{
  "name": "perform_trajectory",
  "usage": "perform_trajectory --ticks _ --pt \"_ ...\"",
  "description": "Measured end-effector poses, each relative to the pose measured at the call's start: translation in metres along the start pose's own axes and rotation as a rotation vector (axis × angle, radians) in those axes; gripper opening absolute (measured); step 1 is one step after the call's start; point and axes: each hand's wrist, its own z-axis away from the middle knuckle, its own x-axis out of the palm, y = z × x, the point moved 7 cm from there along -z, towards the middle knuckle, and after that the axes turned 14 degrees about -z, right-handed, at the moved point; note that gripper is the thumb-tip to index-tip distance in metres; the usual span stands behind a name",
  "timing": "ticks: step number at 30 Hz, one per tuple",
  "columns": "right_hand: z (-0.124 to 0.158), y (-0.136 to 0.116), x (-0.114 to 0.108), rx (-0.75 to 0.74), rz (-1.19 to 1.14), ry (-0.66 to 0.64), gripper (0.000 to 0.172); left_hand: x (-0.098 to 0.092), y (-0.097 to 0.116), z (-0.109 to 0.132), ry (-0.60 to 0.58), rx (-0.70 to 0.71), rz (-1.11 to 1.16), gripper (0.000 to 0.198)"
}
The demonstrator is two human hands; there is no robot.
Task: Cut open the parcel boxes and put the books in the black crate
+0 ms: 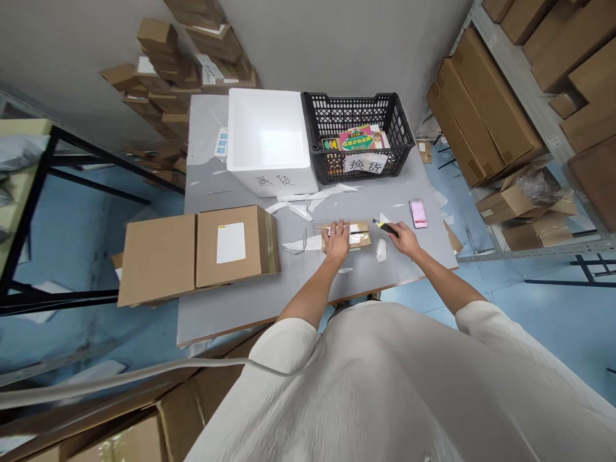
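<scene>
My left hand [337, 240] lies on top of a small taped cardboard box [360, 239], its fingers apart and reaching toward the far edge. Part of the box is hidden under that hand. To the right, my right hand [405, 239] is closed around a black and yellow utility knife [386, 227]. The knife points left toward the box and is apart from it. Scraps of white paper [381, 250] lie between the box and my right hand. A phone [418, 213] with a lit pink screen rests beyond my right hand.
On the grey table [298, 289], a white foam bin [269, 173] and a black crate [332, 170] holding colourful packages stand at the back. A larger cardboard box [231, 253] is at left. Shelves with boxes [486, 109] stand right; stacked boxes [166, 83] are behind left.
</scene>
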Motion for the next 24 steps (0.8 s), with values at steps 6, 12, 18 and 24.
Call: perform_trajectory --ticks 6,12,18,24 --pt "-0.013 0.020 -0.018 0.054 -0.074 0.058 0.056 0.003 0.001 -0.003 -0.060 -0.032 0.025 0.065" --pt "-0.024 -0.001 0.004 0.033 -0.157 0.000 0.053 -0.004 -0.009 0.009 -0.027 0.045 0.016 0.064" --pt "-0.055 -0.050 0.028 -0.102 -0.184 -0.085 0.050 -0.016 -0.034 0.032 0.004 0.001 -0.017 0.054" --pt "-0.080 -0.088 0.056 -0.176 -0.106 -0.175 0.046 -0.010 -0.038 0.047 -0.104 0.006 -0.010 0.030"
